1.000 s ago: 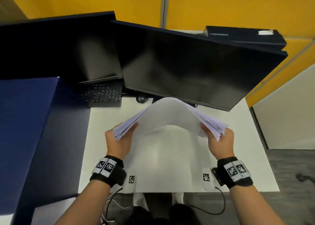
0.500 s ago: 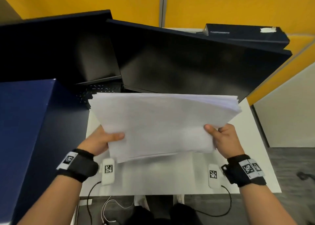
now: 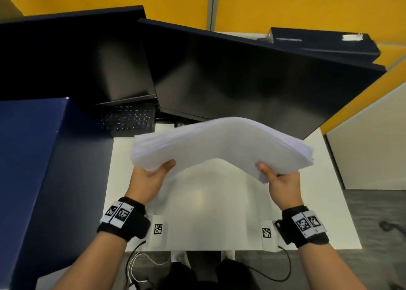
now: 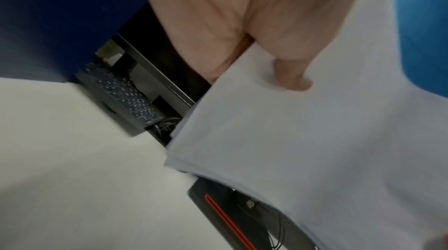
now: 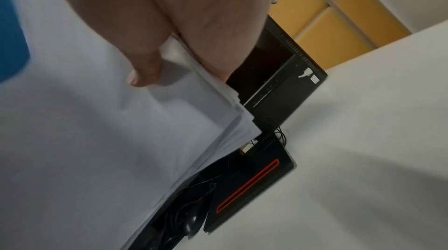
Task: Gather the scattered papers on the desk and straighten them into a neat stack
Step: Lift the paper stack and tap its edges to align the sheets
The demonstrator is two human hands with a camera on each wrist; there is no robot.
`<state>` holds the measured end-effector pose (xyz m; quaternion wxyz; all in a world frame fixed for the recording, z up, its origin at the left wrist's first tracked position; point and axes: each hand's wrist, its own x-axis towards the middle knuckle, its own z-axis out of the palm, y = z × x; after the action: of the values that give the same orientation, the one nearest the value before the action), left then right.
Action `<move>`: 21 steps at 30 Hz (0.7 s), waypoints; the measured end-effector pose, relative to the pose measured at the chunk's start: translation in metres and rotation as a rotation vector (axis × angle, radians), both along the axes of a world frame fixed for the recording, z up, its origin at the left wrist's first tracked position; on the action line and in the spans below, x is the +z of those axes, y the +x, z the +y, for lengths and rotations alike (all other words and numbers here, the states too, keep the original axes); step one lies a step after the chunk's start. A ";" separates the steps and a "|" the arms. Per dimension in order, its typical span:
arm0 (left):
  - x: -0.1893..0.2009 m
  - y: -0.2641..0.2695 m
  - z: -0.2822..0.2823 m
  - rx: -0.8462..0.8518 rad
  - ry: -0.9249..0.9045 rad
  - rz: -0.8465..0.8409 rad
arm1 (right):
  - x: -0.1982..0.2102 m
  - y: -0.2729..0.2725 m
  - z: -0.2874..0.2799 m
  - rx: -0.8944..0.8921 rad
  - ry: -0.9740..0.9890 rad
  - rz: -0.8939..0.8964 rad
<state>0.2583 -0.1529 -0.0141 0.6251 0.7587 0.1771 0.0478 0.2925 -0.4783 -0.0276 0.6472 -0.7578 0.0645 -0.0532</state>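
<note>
While two dark, switched-off monitors (image 3: 241, 76) loom at the back of the white desk (image 3: 219, 212), a person holds a thick sheaf of white paper sheets (image 3: 222, 142) in the air above the desktop, clear of its surface. To the left stands a dark blue partition (image 3: 33, 168), with a black keyboard (image 3: 125, 120) tucked under the left screen. The sheaf arches upward in the middle, its two ends drooping into the hands. At the left end the left hand (image 3: 147, 177) grips the stack, thumb (image 4: 290, 76) pressed on top and fingers beneath; the right hand (image 3: 283, 182) clamps the opposite end the same way, its thumb (image 5: 143, 74) on the top sheet. No loose sheets show on the desk, so the gathering looks finished and the squaring-up appears to be the step in hand. At the right end the sheet edges fan out unevenly. The next move likely calls for standing the sheaf on edge, loosening the grip slightly and tapping it on the desk until the edges align.
</note>
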 end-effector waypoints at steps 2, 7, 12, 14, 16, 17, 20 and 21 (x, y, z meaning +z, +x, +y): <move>-0.012 0.001 -0.004 0.008 0.002 0.077 | -0.014 0.000 -0.006 0.029 -0.020 0.063; -0.043 0.007 0.002 -0.101 0.071 0.132 | -0.044 0.003 -0.017 0.103 -0.066 0.315; -0.037 0.012 -0.005 0.026 0.019 -0.026 | -0.018 0.005 -0.008 -0.001 -0.029 0.141; -0.031 0.009 -0.003 -0.023 0.080 -0.140 | -0.014 0.000 -0.008 -0.019 -0.030 0.075; -0.038 0.006 -0.001 -0.065 0.092 -0.129 | -0.019 -0.002 -0.009 0.019 -0.041 0.042; -0.045 0.007 0.000 -0.068 0.078 -0.079 | -0.025 -0.002 -0.011 0.051 -0.043 0.062; -0.062 0.012 0.003 -0.095 0.119 0.040 | -0.034 0.000 -0.015 0.070 -0.054 0.180; -0.062 0.015 0.004 -0.089 0.127 0.040 | -0.032 0.002 -0.016 0.064 -0.067 0.193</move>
<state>0.2730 -0.1494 -0.0764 0.5737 0.8047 0.1521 0.0159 0.2943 -0.4939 -0.0600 0.6136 -0.7823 0.1003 0.0385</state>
